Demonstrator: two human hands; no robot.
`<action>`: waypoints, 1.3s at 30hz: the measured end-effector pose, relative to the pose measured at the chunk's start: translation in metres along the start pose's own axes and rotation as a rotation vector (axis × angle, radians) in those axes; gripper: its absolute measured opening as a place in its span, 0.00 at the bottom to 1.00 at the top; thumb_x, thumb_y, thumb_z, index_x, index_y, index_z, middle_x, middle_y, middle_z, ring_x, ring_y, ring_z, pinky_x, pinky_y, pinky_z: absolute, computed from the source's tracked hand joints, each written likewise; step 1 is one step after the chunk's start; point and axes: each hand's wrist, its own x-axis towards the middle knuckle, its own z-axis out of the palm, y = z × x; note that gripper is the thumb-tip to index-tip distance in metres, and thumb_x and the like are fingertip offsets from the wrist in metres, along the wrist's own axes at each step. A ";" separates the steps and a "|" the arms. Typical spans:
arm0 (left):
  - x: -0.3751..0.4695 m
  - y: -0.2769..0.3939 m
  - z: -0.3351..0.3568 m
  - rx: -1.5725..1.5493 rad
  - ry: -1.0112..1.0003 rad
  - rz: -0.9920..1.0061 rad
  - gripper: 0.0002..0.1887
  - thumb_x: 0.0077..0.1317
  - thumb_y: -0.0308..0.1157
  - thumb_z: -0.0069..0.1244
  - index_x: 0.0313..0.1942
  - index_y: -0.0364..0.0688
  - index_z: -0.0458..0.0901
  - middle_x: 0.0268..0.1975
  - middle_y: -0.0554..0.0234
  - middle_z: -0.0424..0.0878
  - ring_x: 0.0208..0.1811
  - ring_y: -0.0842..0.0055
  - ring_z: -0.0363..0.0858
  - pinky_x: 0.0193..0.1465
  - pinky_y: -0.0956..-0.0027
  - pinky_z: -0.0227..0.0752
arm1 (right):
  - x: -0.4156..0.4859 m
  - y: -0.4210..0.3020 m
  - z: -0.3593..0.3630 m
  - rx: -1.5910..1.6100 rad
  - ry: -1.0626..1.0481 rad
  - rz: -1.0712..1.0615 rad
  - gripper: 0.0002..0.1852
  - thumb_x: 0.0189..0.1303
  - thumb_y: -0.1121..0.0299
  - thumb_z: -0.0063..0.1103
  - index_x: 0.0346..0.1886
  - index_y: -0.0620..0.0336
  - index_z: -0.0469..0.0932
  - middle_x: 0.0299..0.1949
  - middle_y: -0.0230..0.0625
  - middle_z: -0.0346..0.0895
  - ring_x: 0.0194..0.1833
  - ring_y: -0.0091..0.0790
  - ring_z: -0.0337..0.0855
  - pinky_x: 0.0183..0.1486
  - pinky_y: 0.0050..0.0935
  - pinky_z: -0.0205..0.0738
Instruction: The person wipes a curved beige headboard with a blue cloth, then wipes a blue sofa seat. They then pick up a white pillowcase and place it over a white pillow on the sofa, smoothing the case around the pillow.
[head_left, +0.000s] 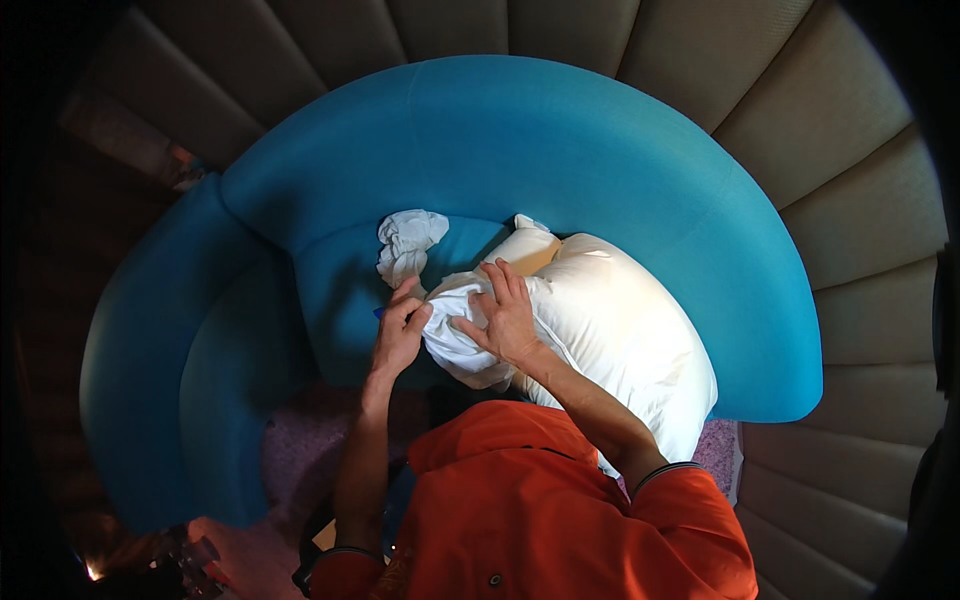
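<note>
My left hand (399, 330) pinches the edge of a bunched white cloth (457, 360) between thumb and fingers. Spread over the same cloth, my right hand (506, 315) touches it with fingers apart. To the right, a large, plump white pillow (630, 322) lies against the sofa back. A second, cream-coloured pillow (529, 251) shows partly behind it. Beyond my left hand lies a crumpled white cloth (411, 234) on the seat; whether it joins the cloth in my hands I cannot tell. A small blue thing peeks out beside my left hand, mostly hidden.
A curved blue upholstered sofa (525, 120) wraps around the far side, with another blue seat section (150, 360) at left. Brown padded wall panels (847, 225) stand behind it. Purple patterned carpet (716, 450) shows below. Dark, unclear objects (187, 559) sit at lower left.
</note>
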 end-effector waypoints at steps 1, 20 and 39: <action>0.000 0.002 0.001 -0.027 -0.017 -0.006 0.10 0.74 0.30 0.57 0.36 0.30 0.82 0.76 0.42 0.74 0.75 0.54 0.75 0.70 0.58 0.70 | -0.001 0.002 0.006 -0.008 0.002 0.041 0.14 0.59 0.62 0.74 0.42 0.63 0.88 0.72 0.56 0.70 0.75 0.68 0.65 0.76 0.58 0.63; -0.015 -0.017 0.001 0.647 0.078 0.169 0.08 0.72 0.32 0.59 0.44 0.37 0.83 0.79 0.45 0.66 0.82 0.48 0.60 0.80 0.27 0.48 | 0.001 0.029 0.010 0.587 -0.332 0.227 0.17 0.71 0.64 0.67 0.27 0.65 0.85 0.73 0.44 0.71 0.80 0.57 0.57 0.81 0.49 0.55; -0.017 0.009 0.019 0.545 0.123 0.325 0.08 0.69 0.28 0.59 0.32 0.36 0.83 0.83 0.48 0.62 0.87 0.41 0.47 0.80 0.19 0.34 | 0.011 0.016 0.005 0.601 -0.217 0.313 0.15 0.70 0.60 0.72 0.32 0.62 0.86 0.70 0.51 0.72 0.73 0.57 0.69 0.75 0.49 0.64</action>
